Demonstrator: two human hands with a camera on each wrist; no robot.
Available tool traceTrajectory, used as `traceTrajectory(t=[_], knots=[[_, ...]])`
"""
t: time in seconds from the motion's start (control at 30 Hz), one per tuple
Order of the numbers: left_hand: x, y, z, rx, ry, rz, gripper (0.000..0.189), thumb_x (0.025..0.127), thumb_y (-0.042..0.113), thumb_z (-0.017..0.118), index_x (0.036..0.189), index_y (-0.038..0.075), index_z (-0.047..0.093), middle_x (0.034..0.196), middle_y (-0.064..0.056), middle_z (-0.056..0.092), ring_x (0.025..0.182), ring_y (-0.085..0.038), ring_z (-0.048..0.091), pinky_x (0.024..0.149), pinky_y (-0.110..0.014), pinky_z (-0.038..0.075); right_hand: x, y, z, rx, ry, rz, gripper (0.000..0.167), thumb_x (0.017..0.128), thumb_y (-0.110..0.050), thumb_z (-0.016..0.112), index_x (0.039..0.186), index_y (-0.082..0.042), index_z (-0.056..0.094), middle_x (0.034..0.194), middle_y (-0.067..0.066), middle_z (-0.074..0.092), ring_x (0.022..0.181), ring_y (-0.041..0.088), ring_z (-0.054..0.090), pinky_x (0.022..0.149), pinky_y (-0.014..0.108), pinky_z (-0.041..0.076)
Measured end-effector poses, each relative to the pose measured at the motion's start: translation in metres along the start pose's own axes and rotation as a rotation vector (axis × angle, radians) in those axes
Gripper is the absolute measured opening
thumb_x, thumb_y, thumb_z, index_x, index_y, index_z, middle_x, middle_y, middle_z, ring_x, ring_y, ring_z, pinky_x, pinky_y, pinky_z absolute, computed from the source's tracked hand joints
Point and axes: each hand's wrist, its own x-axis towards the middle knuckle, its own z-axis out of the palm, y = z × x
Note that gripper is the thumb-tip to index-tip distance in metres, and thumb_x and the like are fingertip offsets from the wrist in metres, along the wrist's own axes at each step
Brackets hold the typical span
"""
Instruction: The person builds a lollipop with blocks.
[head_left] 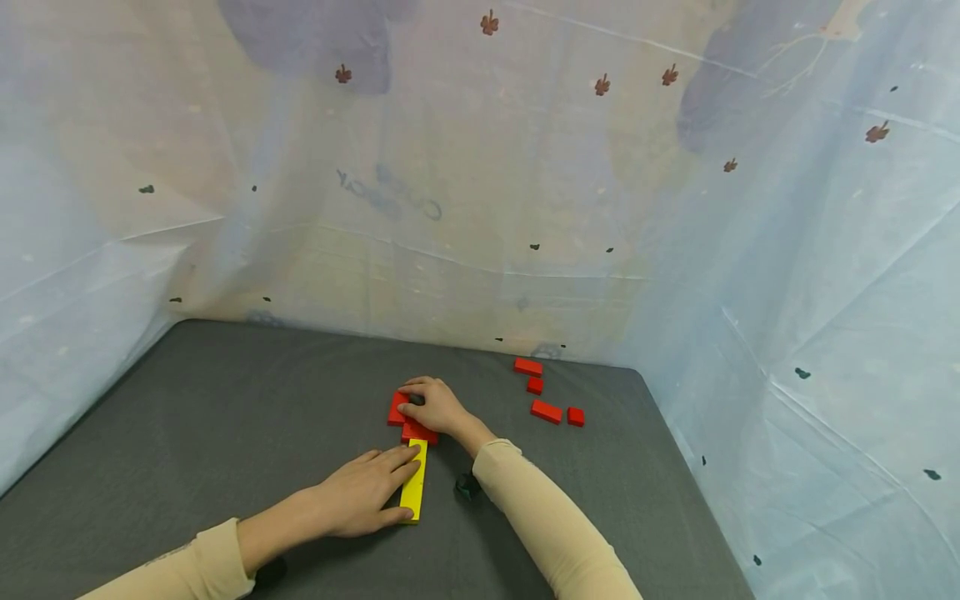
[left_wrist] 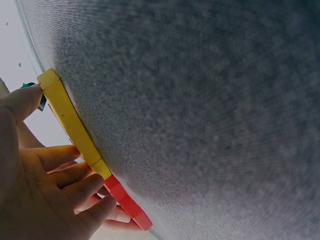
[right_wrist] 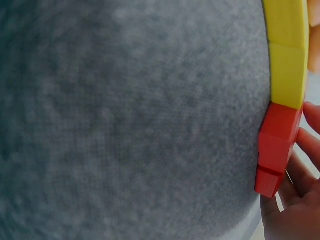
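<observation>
In the head view a strip of yellow blocks (head_left: 414,487) lies on the dark grey table, pointing away from me. My left hand (head_left: 358,493) comes in from the left, fingers extended over the strip and thumb at its near end. A seam divides the yellow blocks (right_wrist: 288,44) in the right wrist view. Red blocks (head_left: 420,431) continue from the strip's far end, one offset to the left. My right hand (head_left: 437,407) reaches over them, its bent fingers gripping the left red block (head_left: 397,410). The far red end (right_wrist: 269,182) has a fingertip against it.
Loose red pieces lie to the right: a long block (head_left: 528,367), a small cube (head_left: 535,386), another long block (head_left: 547,412) and another cube (head_left: 576,417). A dark object (head_left: 467,487) shows by the right forearm. Pale patterned sheets (head_left: 420,275) hang behind and beside the table (head_left: 247,417).
</observation>
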Motion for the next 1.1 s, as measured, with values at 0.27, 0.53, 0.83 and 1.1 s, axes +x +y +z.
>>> traceTrajectory(t=[0.27,0.53,0.83,1.1], knots=[[0.004,0.002,0.000,-0.002,0.008,0.006,0.077,0.098,0.057,0.066,0.154,0.006,0.051,0.165,-0.012,0.039,0.150,-0.030,0.040,0.116,-0.056,0.040,-0.005,0.004,-0.006,0.008,-0.006,0.004,0.044,0.105,-0.029,0.065,0.146,-0.014,0.062,0.151,0.007,0.055,0.143,0.027,0.048,0.119,0.044,0.038],[0.009,0.002,0.000,0.009,0.025,0.010,0.076,0.096,0.057,0.068,0.151,0.006,0.055,0.163,-0.011,0.042,0.148,-0.031,0.042,0.114,-0.058,0.040,-0.018,0.008,-0.022,0.099,0.036,-0.014,0.047,0.104,-0.028,0.066,0.148,-0.012,0.060,0.151,0.008,0.055,0.141,0.028,0.050,0.116,0.048,0.042],[0.018,-0.005,-0.008,-0.027,0.112,-0.042,0.073,0.096,0.049,0.072,0.150,0.004,0.055,0.161,-0.014,0.044,0.147,-0.033,0.043,0.113,-0.061,0.040,-0.047,0.023,-0.055,0.127,0.112,-0.042,0.048,0.105,-0.027,0.065,0.151,-0.013,0.057,0.155,0.007,0.051,0.144,0.030,0.047,0.114,0.053,0.043],[0.028,-0.021,-0.013,-0.034,0.189,-0.094,0.074,0.096,0.044,0.074,0.152,0.002,0.051,0.162,-0.015,0.043,0.146,-0.037,0.044,0.114,-0.064,0.038,-0.078,0.052,-0.090,0.098,0.205,-0.020,0.049,0.104,-0.024,0.066,0.151,-0.013,0.057,0.155,0.009,0.051,0.144,0.032,0.047,0.113,0.056,0.043]])
